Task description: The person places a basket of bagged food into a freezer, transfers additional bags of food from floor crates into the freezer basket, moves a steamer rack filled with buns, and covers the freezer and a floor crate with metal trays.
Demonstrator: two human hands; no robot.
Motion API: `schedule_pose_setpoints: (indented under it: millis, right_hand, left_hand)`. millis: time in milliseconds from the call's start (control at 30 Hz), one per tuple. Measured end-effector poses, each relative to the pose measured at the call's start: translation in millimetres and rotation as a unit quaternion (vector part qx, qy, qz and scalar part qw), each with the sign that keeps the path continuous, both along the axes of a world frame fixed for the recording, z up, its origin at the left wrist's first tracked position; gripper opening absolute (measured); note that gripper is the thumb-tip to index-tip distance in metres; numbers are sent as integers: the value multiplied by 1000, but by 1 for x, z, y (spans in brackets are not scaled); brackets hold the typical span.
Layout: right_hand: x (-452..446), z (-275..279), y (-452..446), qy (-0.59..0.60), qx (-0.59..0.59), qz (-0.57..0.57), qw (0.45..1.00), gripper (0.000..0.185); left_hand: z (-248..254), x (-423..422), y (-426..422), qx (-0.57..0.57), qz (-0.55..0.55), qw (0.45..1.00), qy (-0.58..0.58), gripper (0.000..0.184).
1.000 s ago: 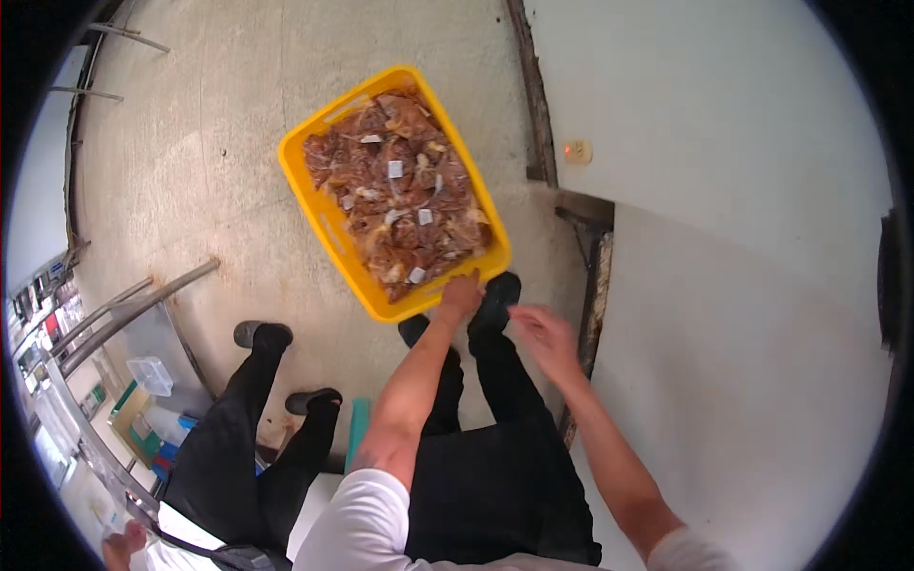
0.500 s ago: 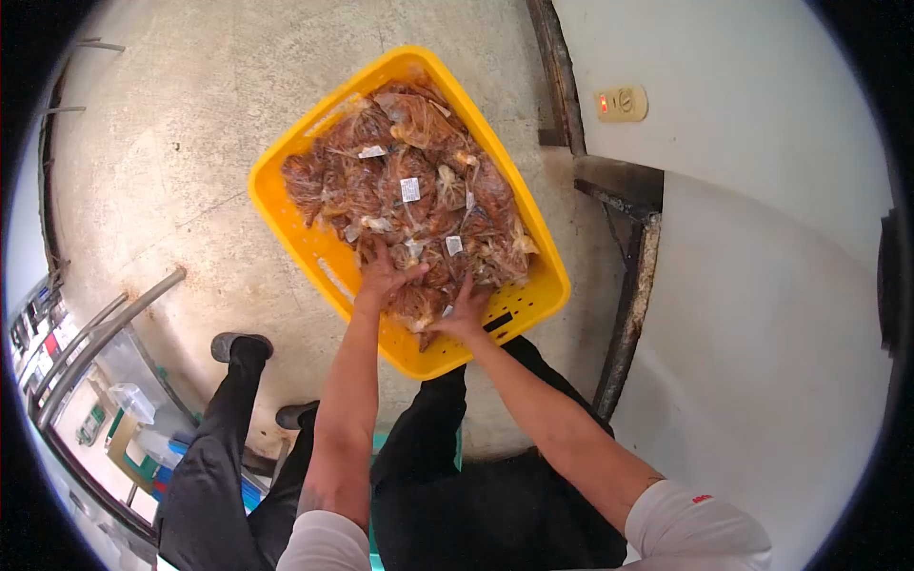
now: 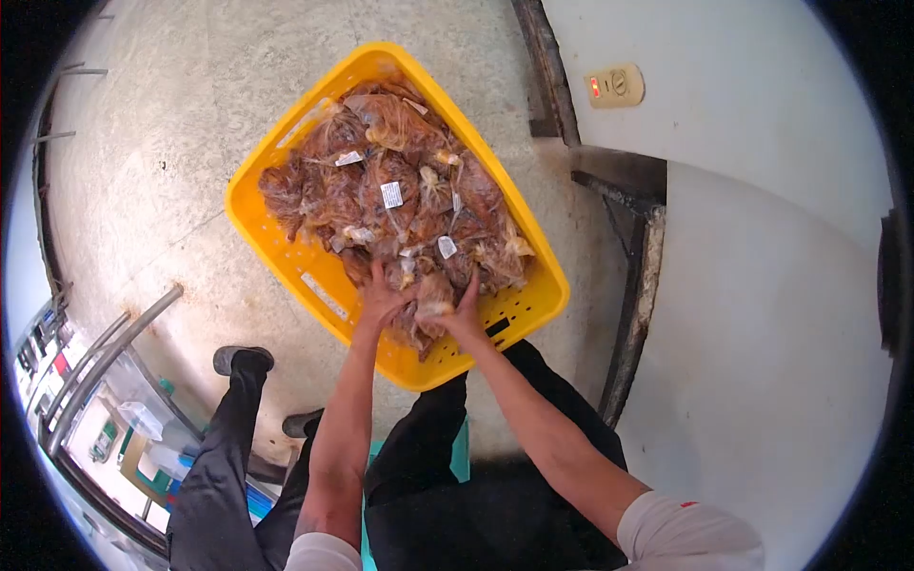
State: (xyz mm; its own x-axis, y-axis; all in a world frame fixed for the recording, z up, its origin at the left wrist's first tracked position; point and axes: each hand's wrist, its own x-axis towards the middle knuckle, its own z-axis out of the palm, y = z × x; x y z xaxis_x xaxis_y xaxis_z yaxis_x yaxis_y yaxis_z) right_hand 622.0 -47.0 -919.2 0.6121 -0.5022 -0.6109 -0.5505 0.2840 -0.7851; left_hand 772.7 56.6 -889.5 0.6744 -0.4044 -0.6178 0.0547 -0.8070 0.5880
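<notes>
A yellow basket (image 3: 255, 221) with perforated walls holds several clear plastic bags of brown meat (image 3: 385, 190), some with white labels. Both hands are inside its near end. My left hand (image 3: 383, 303) and my right hand (image 3: 461, 312) grip one bag (image 3: 433, 293) from its two sides, fingers curved round it. The bag lies low among the others, and its underside is hidden.
Another person's dark-trousered legs (image 3: 211, 476) are at the lower left, beside metal rails (image 3: 124, 347) and a shelf with containers. On the right, a white surface (image 3: 762, 285) carries a beige control (image 3: 615, 86). Something teal (image 3: 461, 452) shows by my legs.
From the basket's near rim my left hand has moved in among the bags, and my right hand has joined it. Both now close round one bag. The basket appears larger in view.
</notes>
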Motion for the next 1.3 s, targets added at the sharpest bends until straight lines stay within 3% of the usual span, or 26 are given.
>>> schedule_pose_setpoints:
  millis: [33, 100, 200, 267, 367, 500, 633, 667, 733, 800, 833, 867, 933, 1000, 1067, 1167, 1300]
  right_hand:
    - [3, -4, -2, -41, -2, -109, 993, 142]
    - [6, -2, -7, -47, 18, -128, 990, 140]
    - [9, 9, -15, -47, 15, -115, 992, 137]
    - [17, 15, -15, 3, 14, -70, 997, 136]
    - [20, 18, -21, 0, 26, -37, 999, 135]
    - [18, 5, -12, -36, 72, -10, 997, 132]
    - [0, -5, -18, -18, 101, 63, 993, 141]
    - [9, 3, -21, -29, 111, 54, 992, 143]
    - [15, 7, -28, -38, 120, 44, 991, 145]
    - [28, 7, -33, -77, 37, 27, 996, 148]
    - [30, 5, -35, -85, 134, 26, 987, 147]
    - [32, 7, -35, -84, 135, 25, 987, 147]
    - [34, 4, -35, 44, 52, 120, 990, 146]
    - [29, 10, -34, 31, 58, 104, 992, 138]
    - [25, 9, -33, -60, 82, 79, 992, 128]
    - [29, 49, -41, -79, 168, 38, 982, 117]
    - [21, 97, -48, -73, 139, 52, 986, 104]
  left_hand:
    - [6, -3, -8, 2, 0, 1000, 2, 112]
    - [14, -11, -22, 130, 12, 957, -258, 110]
    - [-12, 6, -12, 101, 21, 961, -257, 117]
    - [-32, 26, -7, 72, 30, 972, -222, 113]
    - [-38, 40, -4, -10, 75, 995, -64, 99]
    - [-38, 36, 4, -80, 21, 996, -38, 90]
    - [-24, 15, 10, -89, 45, 992, 80, 96]
    - [-19, 26, 7, -89, 46, 992, 81, 96]
    - [-50, 34, 12, -68, 18, 997, -26, 85]
    - [-67, 43, 11, -58, -1, 996, -71, 78]
    - [-66, 44, 11, -61, 32, 997, 23, 76]
    - [-64, 43, 11, -64, 65, 989, 115, 73]
    - [-18, 39, -12, -72, 43, 991, 106, 69]
    - [-4, 30, -14, -79, 20, 992, 97, 66]
    - [-18, 20, -3, -167, 130, 968, 134, 60]
    - [7, 8, -4, -151, 149, 970, 117, 50]
    - [58, -13, -20, -155, 179, 957, 167, 39]
